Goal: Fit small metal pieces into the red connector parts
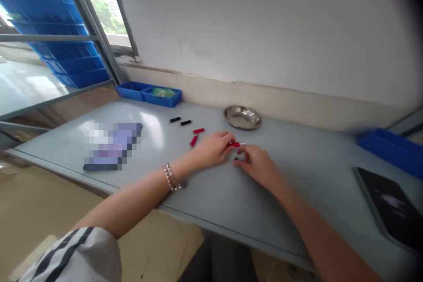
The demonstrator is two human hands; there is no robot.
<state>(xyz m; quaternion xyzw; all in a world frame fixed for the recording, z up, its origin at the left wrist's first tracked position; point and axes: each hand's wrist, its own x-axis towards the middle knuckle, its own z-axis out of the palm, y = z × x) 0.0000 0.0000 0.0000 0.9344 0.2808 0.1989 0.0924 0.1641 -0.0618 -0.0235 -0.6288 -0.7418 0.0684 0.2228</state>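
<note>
Along the back of the grey tabletop [324, 167], below a pale wall [251, 22], a round, shiny metal dish [243, 120] sits near the middle, and two small blue trays [161, 100] stand side by side farther left, one holding something green. At the right lie a dark-screened phone [390, 207] and a blue bin [391, 150] beyond it; at the left, a pixelated flat item [120, 143]. Past that, a metal rack [82, 2] fronts stacked blue crates [74, 50] beside a bright window [107, 9].
</note>
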